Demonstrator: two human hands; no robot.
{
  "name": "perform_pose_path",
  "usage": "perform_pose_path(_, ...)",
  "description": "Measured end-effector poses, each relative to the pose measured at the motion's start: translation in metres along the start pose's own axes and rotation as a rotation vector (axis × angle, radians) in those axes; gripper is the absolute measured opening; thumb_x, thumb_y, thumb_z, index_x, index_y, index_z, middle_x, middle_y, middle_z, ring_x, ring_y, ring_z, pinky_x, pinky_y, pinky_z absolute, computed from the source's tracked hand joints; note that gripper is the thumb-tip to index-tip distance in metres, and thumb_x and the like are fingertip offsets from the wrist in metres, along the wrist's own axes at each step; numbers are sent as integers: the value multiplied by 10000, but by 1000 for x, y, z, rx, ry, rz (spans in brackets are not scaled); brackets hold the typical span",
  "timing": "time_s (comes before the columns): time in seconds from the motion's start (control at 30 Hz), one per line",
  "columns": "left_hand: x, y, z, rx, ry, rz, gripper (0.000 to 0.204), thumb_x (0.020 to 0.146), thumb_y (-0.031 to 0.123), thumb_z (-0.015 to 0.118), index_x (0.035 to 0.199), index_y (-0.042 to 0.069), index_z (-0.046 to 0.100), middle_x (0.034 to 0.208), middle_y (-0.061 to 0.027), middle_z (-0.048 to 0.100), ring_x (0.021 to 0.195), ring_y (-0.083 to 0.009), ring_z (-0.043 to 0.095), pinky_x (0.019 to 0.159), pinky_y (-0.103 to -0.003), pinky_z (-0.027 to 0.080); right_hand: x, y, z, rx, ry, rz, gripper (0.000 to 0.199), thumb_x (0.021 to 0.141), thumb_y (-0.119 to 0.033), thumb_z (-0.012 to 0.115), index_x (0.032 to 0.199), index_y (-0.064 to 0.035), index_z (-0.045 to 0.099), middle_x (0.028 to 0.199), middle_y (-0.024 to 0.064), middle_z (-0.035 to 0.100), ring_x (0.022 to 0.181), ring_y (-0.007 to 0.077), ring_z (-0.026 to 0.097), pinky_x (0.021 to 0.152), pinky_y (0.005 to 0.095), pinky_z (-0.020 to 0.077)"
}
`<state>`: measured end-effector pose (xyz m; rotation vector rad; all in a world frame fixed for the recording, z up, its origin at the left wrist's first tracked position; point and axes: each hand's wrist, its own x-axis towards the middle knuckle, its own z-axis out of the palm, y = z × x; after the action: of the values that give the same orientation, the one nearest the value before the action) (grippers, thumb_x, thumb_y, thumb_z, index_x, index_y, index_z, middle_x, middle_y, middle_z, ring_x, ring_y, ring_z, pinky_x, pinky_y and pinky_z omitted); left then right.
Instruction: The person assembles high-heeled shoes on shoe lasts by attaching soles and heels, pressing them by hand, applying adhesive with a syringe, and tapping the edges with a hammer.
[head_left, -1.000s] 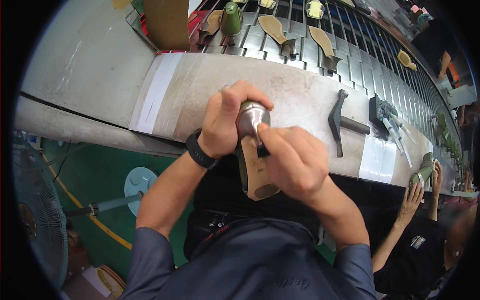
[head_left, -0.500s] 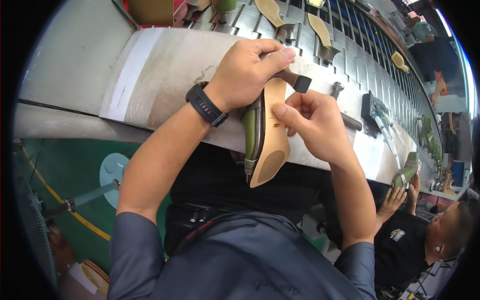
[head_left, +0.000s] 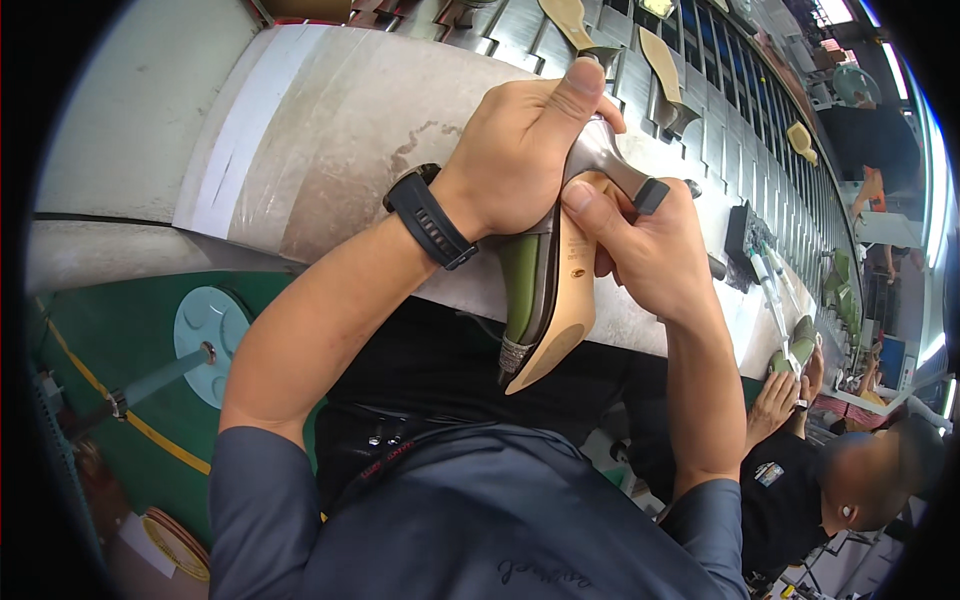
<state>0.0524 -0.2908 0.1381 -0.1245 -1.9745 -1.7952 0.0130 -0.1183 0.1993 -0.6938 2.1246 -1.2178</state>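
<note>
A high-heeled shoe (head_left: 519,285) is turned sole up, with a green upper and a glittery band near its pointed toe, which faces my body. My left hand (head_left: 525,150) is closed around its heel end, thumb up beside the dark grey heel (head_left: 612,163). Along the underside lies a beige outsole (head_left: 566,300). My right hand (head_left: 655,250) pinches the outsole near the arch, thumb on its face and fingers curled behind. Whether the outsole is bonded to the shoe cannot be seen.
Beyond the worktable (head_left: 350,130) runs a slatted metal conveyor (head_left: 720,130) carrying beige outsoles (head_left: 662,65) with heels. A black holder (head_left: 742,235) and white-and-blue tools lie to the right. A co-worker (head_left: 800,480) there handles a green shoe (head_left: 783,360). A pale blue round disc (head_left: 212,345) stands lower left.
My view has shifted slightly. Both hands and the shoe have moved a little right in the picture; the heel shows more fully. My right hand's grip has moved closer to the heel.
</note>
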Motion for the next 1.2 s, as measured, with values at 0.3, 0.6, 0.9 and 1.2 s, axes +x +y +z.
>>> perform_pose_path(0.3,-1,-4,-1,19,7,-50,919,1118,683,191,1046,-26,771,916,-83,716,863,-149,626,823,-286,488,1,15,14,-50,143,-62,399,952,-313,816,821,39,679,607,11,589,556,102,506,523,321,434)
perform_pose_path(0.6,3,-5,-2,72,30,14,1019,1073,759,103,1028,-10,771,891,-80,716,812,-140,616,757,-278,483,1,6,15,-282,227,-203,343,908,-270,842,812,17,679,568,39,560,500,141,499,502,346,412)
perform_pose_path(0.9,0,-3,-5,59,20,-16,947,1091,736,171,1023,9,775,818,-41,672,732,-114,555,673,-268,438,-10,-6,12,-170,72,-91,391,878,-272,885,769,16,644,602,17,594,524,91,511,509,291,439)
perform_pose_path(1.2,0,0,-7,60,27,-26,863,1121,674,252,981,9,785,774,-11,615,711,-113,515,689,-283,420,-37,11,9,-106,33,-87,383,850,-262,922,882,17,662,737,12,641,651,57,557,624,246,499)
